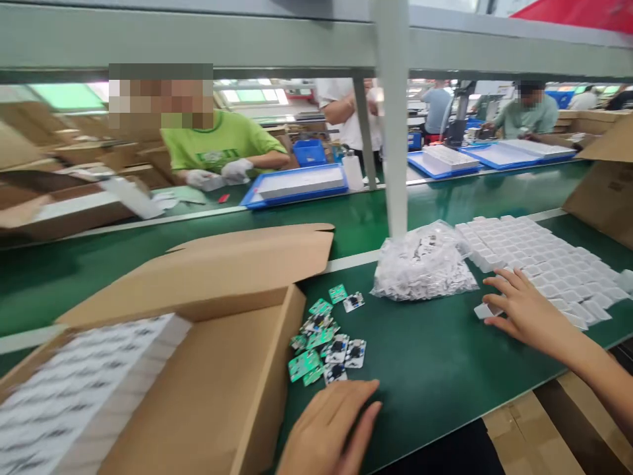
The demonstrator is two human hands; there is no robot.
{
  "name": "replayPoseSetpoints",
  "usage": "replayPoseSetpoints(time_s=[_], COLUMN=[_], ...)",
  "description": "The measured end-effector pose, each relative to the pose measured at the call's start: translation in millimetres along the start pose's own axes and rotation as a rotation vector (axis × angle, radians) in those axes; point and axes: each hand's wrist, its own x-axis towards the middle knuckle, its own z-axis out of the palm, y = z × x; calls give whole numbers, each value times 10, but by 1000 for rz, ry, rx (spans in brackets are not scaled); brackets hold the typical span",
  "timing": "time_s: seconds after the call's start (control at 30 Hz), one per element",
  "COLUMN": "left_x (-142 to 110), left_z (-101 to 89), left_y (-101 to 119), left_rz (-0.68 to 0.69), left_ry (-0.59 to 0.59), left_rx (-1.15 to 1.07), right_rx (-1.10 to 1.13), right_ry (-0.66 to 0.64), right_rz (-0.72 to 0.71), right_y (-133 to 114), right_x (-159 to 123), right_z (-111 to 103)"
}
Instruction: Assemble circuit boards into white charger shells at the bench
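My left hand (329, 429) hovers at the near edge of a loose heap of small circuit boards (321, 336), green on one side, white with black parts on the other. Its fingers are stretched out, the thumb apart, and nothing shows between them. At the right, my right hand (529, 310) has thumb and fingers about a small white plastic case (484, 311) low over the green bench. Beside that hand are rows of similar white plastic cases (548, 257). A clear plastic bag (425, 264) full of small white pieces lies between the boards and the rows.
An open cardboard box (267, 356) at left holds a block of white boxes (123, 382). A white post (393, 132) rises behind the bag. Across the green bench (410, 382), a person in a green shirt (222, 145) works near a blue tray (297, 185). A carton (606, 178) stands far right.
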Motion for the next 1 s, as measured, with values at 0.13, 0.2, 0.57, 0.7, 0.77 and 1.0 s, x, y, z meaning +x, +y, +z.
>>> replayPoseSetpoints(time_s=[0.13,0.2,0.57,0.7,0.77,1.0], left_x=[-32,-80,-436,-325,-219,411], left_z=[271,335,-3,10,4,-61], left_y=[219,246,-91,-186,-239,-325], left_rz=[-224,-399,-1146,-1115,-1098,-806], left_ry=[-80,-126,257,330,409,415], left_rx=[-209,-430,-719,-802,-848,-945], right_rx=[398,624,607,610,669,1251], right_ry=[-118,-208,-183,-217,-203,16], right_rz=[-271,-411,-235,-212,-223,-269], right_y=[-837,-1211,-1555,-1609,-1580,-1400], right_x=[188,336,1728,1779,1744,1437], right_z=[-304,-372,381,443,358,-344])
